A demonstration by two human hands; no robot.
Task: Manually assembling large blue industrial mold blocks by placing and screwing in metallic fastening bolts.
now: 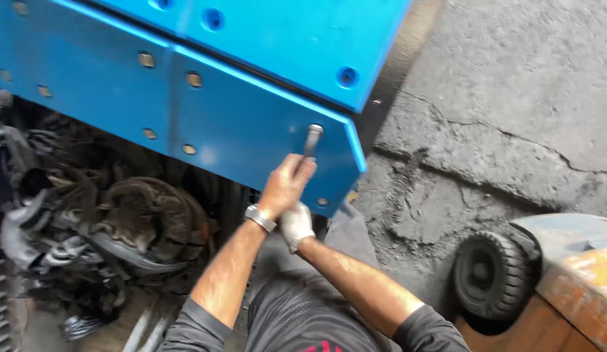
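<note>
Blue panel [251, 124], left hand [285, 184] gripping wrench [310, 140]

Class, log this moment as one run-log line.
left hand: grips grey metal tool on blue metal panel | right hand: white-gloved, beneath left wrist

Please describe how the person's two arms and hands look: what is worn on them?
The left hand is bare, with a silver metal wristwatch on its wrist. The right hand wears a whitish, dirty work glove. Both forearms are bare, and dark grey sleeves are pushed up to about the elbows.
</note>
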